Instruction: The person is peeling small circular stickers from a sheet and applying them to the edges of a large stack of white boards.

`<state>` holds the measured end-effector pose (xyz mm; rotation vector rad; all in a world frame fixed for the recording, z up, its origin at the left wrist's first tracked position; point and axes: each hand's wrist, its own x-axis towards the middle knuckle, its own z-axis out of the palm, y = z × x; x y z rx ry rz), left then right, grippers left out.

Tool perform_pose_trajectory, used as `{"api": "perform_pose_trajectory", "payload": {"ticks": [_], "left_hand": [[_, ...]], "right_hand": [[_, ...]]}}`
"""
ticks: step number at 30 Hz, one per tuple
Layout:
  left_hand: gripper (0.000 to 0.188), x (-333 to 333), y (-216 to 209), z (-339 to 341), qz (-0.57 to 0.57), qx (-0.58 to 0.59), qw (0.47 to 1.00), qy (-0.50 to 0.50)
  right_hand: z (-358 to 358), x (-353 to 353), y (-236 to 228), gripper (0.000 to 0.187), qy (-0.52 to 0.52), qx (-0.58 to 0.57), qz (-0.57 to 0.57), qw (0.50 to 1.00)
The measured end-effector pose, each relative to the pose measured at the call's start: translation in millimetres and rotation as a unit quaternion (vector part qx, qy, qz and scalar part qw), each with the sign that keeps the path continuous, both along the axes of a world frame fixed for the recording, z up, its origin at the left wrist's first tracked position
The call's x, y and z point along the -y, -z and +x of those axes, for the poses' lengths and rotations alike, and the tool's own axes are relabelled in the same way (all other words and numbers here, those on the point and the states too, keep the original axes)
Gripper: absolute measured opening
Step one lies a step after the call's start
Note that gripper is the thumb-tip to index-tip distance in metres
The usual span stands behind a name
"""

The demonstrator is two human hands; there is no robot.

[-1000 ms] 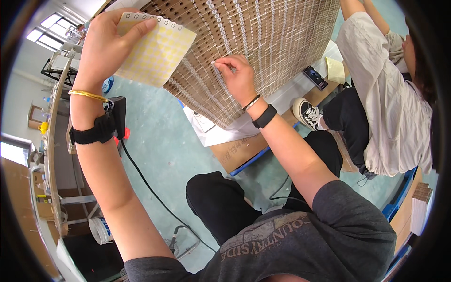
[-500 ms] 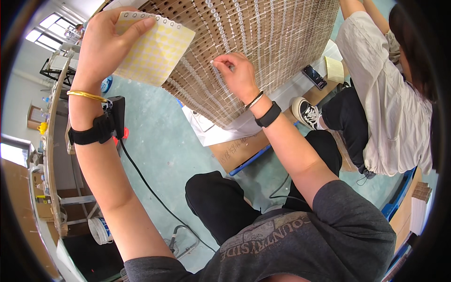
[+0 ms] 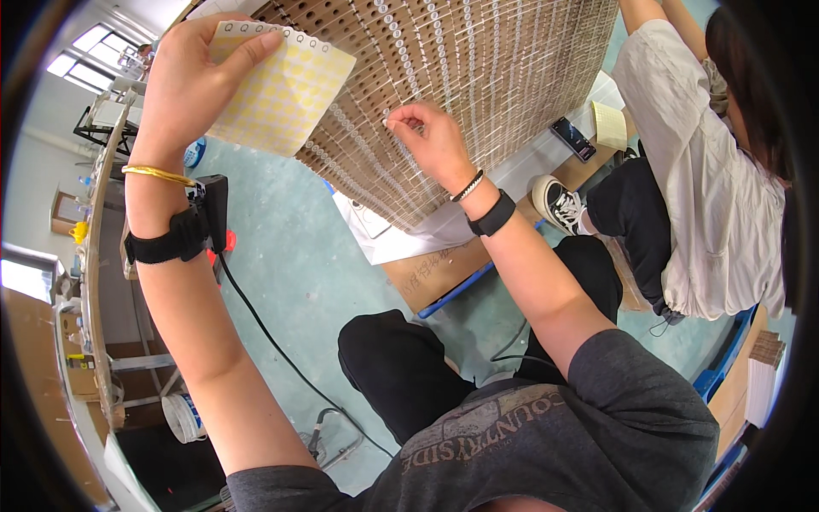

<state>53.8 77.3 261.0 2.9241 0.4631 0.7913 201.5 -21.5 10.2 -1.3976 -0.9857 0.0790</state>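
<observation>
While left hand grips sticker sheet, right hand fingers pinched vs cardboard panel.

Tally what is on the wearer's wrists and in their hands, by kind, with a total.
Sticker sheet, in left hand: 1
Gold bangle: 1
Black wrist straps, left and right: 2
Beaded bracelet by right hand: 1
Total: 5
</observation>
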Motion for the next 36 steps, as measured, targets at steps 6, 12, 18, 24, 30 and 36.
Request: {"api": "perform_pose_trajectory", "payload": {"ticks": [6, 12, 18, 24, 30, 36], "left_hand": [[0.036, -1.1, -0.2, 0.0, -0.013, -0.018, 0.999, -0.024], [0.037, -2.3, -0.2, -0.2, -0.015, -0.025, 0.999, -0.023], [0.038, -2.2, 2.7, 0.0, -0.018, -0.019, 0.999, -0.028], [0.038, -7.1, -3.8, -7.3, -0.075, -0.022, 0.997, -0.027], [0.033, 26.4, 18.6, 5.7, -0.093, 0.147, 0.984, 0.04], [0.032, 25.0, 23.2, 2.5, -0.106, 0.172, 0.978, 0.043]], "right_hand": [[-7.6, 18.3, 25.8, 0.011, -0.117, -0.082, -0.048, 0.989], [-29.5, 53.3, 133.5, 0.006, -0.215, 0.016, -0.275, 0.937], [-56.1, 86.6, 212.6, 0.016, -0.241, 0.039, -0.465, 0.851], [-66.8, 92.7, 252.0, 0.007, -0.289, 0.009, -0.524, 0.801], [-50.8, 110.4, 291.7, 0.009, -0.184, -0.215, -0.542, 0.791], [-62.1, 102.6, 283.3, 0.007, -0.215, -0.186, -0.53, 0.799]]}}
